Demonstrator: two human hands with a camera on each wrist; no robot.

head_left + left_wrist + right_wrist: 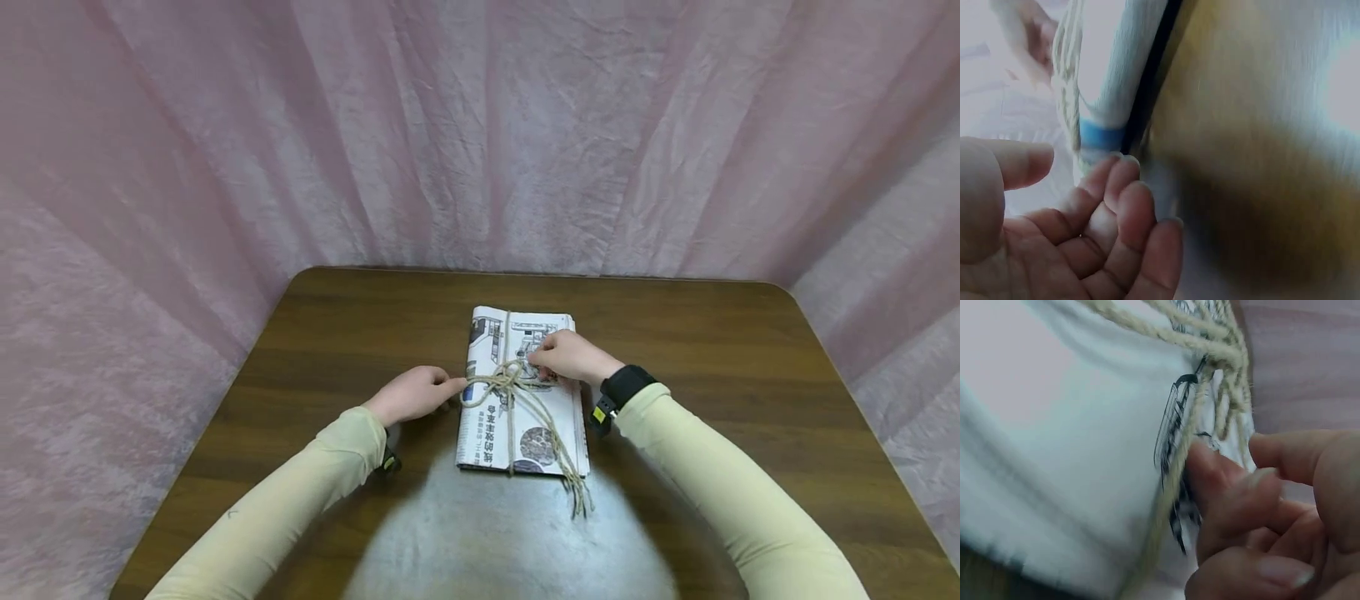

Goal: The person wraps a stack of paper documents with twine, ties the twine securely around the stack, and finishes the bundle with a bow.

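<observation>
Fingers of my right hand (570, 357) curl onto the twine (508, 380) by the knot; left hand (414, 394) lies relaxed, tips at the newspaper bundle (521, 392) edge, gripping nothing. Bundle sits mid-frame on table (337, 333), long axis top-to-bottom. Judgement: pin knot, pull evenly.
</observation>
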